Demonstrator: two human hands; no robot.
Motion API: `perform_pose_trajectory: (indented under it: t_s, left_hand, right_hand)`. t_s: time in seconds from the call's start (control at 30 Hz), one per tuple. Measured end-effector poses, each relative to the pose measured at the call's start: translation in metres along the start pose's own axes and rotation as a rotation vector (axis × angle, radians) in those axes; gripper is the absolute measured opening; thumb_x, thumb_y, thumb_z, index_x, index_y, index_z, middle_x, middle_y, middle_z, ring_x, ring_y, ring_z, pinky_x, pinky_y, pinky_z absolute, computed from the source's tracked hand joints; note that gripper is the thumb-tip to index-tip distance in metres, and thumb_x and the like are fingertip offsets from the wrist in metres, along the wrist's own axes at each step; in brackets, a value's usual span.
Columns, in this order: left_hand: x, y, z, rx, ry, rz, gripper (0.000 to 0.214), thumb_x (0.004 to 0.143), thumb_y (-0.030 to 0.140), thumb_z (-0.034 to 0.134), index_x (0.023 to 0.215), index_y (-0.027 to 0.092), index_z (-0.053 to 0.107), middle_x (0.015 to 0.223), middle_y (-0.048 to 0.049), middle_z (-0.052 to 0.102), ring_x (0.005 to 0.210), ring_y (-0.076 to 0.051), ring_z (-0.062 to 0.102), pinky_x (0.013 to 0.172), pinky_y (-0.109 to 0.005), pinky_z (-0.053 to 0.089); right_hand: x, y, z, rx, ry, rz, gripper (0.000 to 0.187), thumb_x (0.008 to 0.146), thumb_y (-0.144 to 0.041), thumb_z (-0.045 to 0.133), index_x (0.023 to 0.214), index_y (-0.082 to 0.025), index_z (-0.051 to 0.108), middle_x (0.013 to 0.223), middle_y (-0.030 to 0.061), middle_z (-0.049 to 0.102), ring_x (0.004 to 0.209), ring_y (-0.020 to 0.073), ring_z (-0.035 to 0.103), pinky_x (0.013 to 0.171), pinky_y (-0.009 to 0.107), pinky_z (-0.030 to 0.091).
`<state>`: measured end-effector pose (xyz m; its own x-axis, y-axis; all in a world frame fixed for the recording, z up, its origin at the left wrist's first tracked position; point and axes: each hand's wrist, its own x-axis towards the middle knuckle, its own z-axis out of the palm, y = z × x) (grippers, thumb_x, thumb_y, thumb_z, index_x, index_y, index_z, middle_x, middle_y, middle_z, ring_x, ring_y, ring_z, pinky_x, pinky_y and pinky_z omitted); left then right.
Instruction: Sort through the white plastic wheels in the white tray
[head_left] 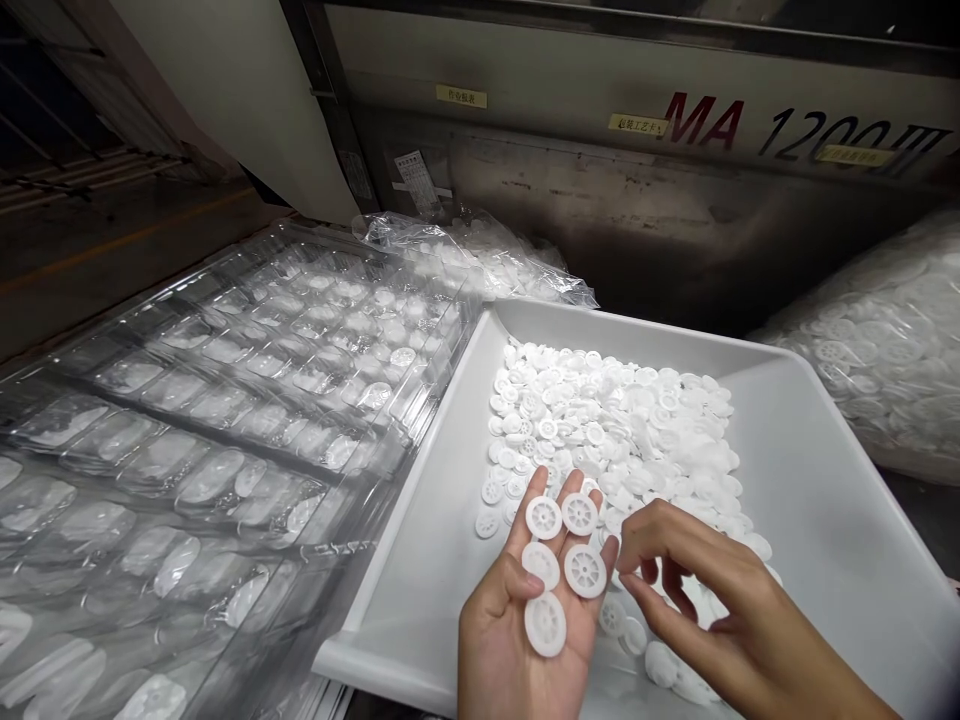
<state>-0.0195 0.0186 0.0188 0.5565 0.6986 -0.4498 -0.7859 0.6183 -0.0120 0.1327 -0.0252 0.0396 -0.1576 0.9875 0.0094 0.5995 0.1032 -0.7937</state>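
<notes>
1. Left hand (510, 625) nearest: palm up, fingers extended, holding five wheels (585, 571) across palm and fingers. Thumb tip laps over one's edge.
2. Right hand (720, 585) just beside it: fingers bent, thumb and index tips close together. Can't tell if a wheel is pinched there.
3. Handling, my read: moulded plastic, so very light and stiff. Faces look smooth; expect them to slide on each other and off a tilted palm. Not very fragile, but thin spokes could mark or bend under a hard squeeze.
4. Grip: finger and thumb across the outer rim. Keep pressure off the spokes.
5. Looks: white, round, flat, raised rim, small hub. Three in hand are clearly spoked with gaps; two show plainer, near-solid faces.
6. Location: the five sit in the left hand above the grey bin (847, 450); loose heap of similar ones inside it. More white discs in clear trays (390, 450) at left, bag (885, 350) at right.
</notes>
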Motion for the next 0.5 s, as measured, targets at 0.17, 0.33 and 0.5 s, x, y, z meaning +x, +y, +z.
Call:
perform_pose_trajectory:
  t_s: [0.17, 0.33, 0.5]
  left_hand:
    - [0.002, 0.0, -0.0007, 0.014, -0.015, -0.014, 0.076, 0.067, 0.009, 0.036, 0.14, 0.015, 0.019, 0.133, -0.0152, 0.049, 0.123, -0.025, 0.043, 0.107, -0.043, 0.027]
    - [0.0012, 0.001, -0.0021, 0.008, -0.019, -0.025, 0.077, 0.066, 0.009, 0.037, 0.141, 0.017, 0.019, 0.134, -0.0139, 0.049, 0.123, -0.025, 0.043, 0.104, -0.04, 0.031]
    - [0.0001, -0.0004, -0.002, 0.01, 0.0, -0.015, 0.074, 0.068, 0.008, 0.036, 0.14, 0.017, 0.021, 0.134, -0.0143, 0.049, 0.124, -0.027, 0.041, 0.104, -0.042, 0.032]
  right_hand:
    - [-0.0014, -0.0005, -0.0006, -0.004, -0.014, -0.009, 0.015, 0.086, -0.011, 0.045, 0.092, -0.024, 0.05, 0.088, -0.0009, 0.057, 0.074, 0.0104, 0.056, 0.057, 0.021, 0.047]
    - [-0.0015, -0.0003, 0.0001, -0.017, 0.0, -0.016, 0.017, 0.086, -0.01, 0.045, 0.093, -0.024, 0.05, 0.088, -0.0013, 0.056, 0.073, 0.01, 0.055, 0.056, 0.021, 0.046]
    - [-0.0007, -0.001, 0.0035, -0.074, 0.056, -0.117, 0.019, 0.083, -0.005, 0.047, 0.094, -0.021, 0.051, 0.087, 0.0013, 0.056, 0.075, 0.0109, 0.055, 0.059, 0.022, 0.047]
